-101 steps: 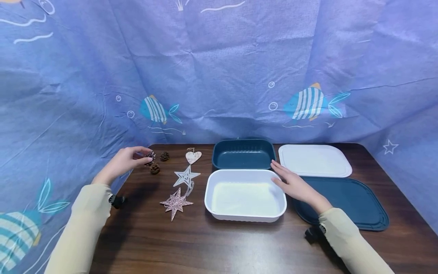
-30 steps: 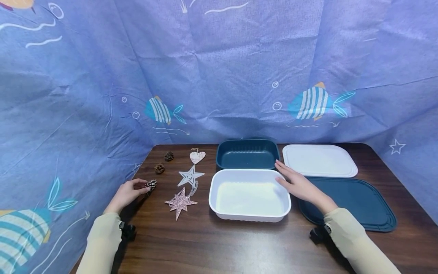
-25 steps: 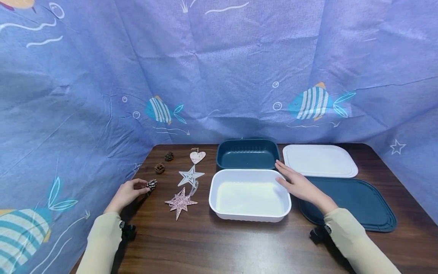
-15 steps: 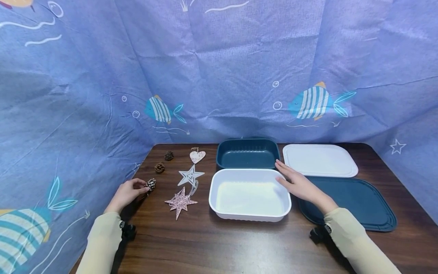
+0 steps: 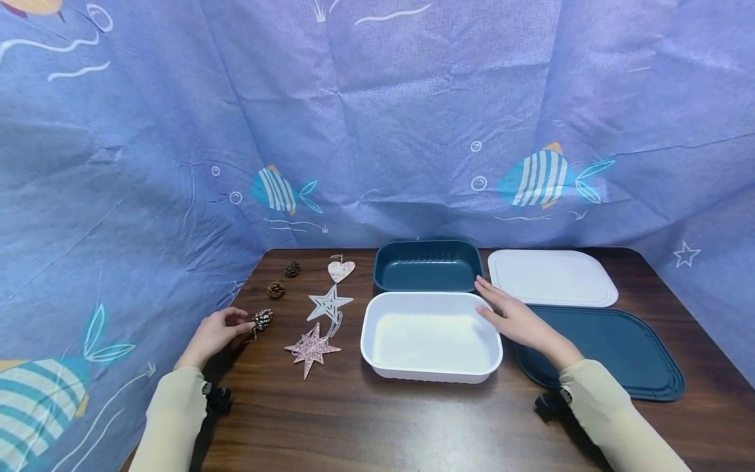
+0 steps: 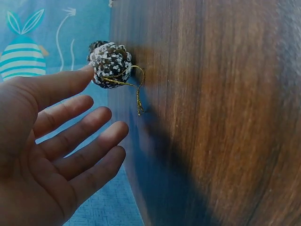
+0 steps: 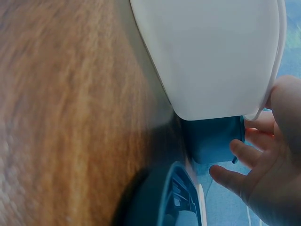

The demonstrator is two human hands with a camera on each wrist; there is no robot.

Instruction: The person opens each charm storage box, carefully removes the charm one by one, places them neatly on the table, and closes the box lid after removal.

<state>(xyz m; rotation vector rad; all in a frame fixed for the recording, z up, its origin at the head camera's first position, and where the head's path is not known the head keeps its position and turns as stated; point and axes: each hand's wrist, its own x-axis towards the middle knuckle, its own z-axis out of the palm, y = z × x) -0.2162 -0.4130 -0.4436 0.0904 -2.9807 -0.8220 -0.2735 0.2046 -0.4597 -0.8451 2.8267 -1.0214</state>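
My left hand is at the table's left side, its fingers loosely spread. Right beside its thumb tip lies a white-tipped pine cone with a gold string loop. Two plain brown pine cones, one nearer and one farther, lie behind it. My right hand rests with extended fingers at the corner where the white box and the dark blue box meet. In the right wrist view its thumb is at the white box's rim and its fingers reach along the blue box.
Right of the cones lie a heart ornament, a white star and a pink glitter star. A white lid and a dark blue lid lie at the right. A fish-printed curtain hangs behind the table.
My left hand carried the white-tipped pine cone toward the front, set it down before the other cones, then let go and drew slightly left. The right hand stayed at the boxes.
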